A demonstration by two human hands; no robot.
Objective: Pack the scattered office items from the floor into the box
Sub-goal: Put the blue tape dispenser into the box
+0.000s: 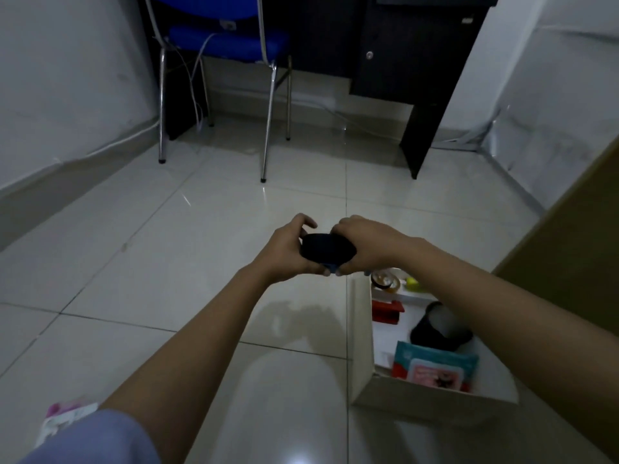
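Note:
A dark, rounded object [326, 250] with a small blue part under it is held above the tiled floor between both hands. My left hand [284, 249] grips its left side and my right hand [368, 242] covers its right side from above. The open cardboard box [363, 346] stands on the floor at the lower right, below my right forearm. Inside it lie a wet-wipes pack [435, 366], a black object [435, 329], a red item [387, 311], a tape roll [385, 281] and a small yellow-green thing [412, 282].
A blue chair with chrome legs [227, 38] and a dark desk [412, 61] stand at the far wall, with cables along the floor. A pink and white packet [67, 416] lies at the lower left. A brown box flap [576, 249] rises at the right.

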